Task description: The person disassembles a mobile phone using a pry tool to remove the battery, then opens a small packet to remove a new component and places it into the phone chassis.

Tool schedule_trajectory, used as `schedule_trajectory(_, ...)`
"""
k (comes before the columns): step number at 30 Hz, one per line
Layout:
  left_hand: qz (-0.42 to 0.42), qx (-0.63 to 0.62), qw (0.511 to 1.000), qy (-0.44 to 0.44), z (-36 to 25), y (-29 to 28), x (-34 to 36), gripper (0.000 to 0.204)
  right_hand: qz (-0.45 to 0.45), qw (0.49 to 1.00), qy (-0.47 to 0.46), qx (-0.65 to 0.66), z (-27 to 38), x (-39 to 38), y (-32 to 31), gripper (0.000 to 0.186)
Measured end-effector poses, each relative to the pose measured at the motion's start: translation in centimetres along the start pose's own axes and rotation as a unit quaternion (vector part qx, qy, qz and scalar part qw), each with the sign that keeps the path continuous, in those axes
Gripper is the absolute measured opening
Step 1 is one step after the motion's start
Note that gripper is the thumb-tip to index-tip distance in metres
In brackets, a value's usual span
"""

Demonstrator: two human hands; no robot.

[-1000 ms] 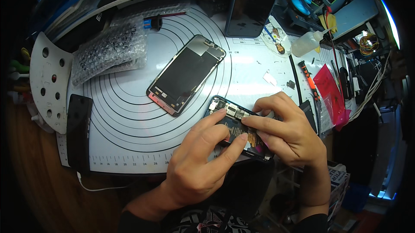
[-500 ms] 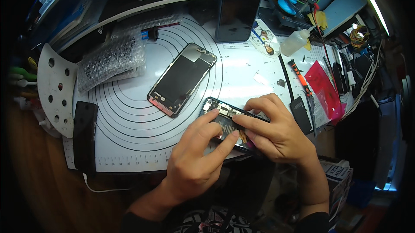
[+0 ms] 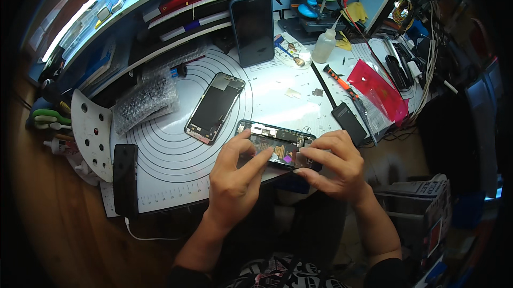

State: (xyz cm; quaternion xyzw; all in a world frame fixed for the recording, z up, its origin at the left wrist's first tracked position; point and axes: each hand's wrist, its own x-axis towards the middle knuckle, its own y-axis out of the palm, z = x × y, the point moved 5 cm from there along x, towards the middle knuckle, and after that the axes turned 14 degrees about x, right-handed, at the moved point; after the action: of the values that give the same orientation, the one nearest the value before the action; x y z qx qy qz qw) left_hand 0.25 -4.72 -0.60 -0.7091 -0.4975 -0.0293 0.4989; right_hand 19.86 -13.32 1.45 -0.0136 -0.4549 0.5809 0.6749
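An opened phone body [image 3: 275, 139] with its circuit boards showing lies near the front edge of the white work mat [image 3: 176, 160]. My left hand [image 3: 235, 181] holds its near left side, with fingers reaching onto the inner parts. My right hand [image 3: 334, 165] grips its right end, thumb and fingertips pressed on the frame. A detached phone screen [image 3: 214, 107] lies face up on the mat, to the left and further back.
A dark phone [image 3: 252, 29] leans upright at the back. Bubble wrap [image 3: 144, 101], a black phone [image 3: 125, 178] at the mat's left edge, a small squeeze bottle [image 3: 323, 47], an orange-handled screwdriver [image 3: 342, 82], a red pouch [image 3: 379, 90] and a black flat piece [image 3: 348, 122] surround the mat.
The view has shifted, so the mat and phones sit lower and more central. Both hands stay on the opened phone body; my left fingers have moved slightly on its inner parts.
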Motion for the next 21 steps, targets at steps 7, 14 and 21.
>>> schedule_trajectory(7,0.028,0.019,0.999,0.016,-0.5,-0.3,0.1,0.037,-0.101,0.995,-0.006,-0.022,0.6,-1.7,2.2,0.032)
schedule_trajectory(14,0.153,0.064,0.983,0.083,-1.0,-3.3,3.3,0.070,-0.114,0.993,-0.002,-0.024,0.6,-2.0,2.4,0.032)
schedule_trajectory(21,0.338,-0.012,0.933,0.119,1.9,-2.5,7.7,0.095,-0.123,0.990,0.057,0.026,0.3,-2.0,2.2,0.035)
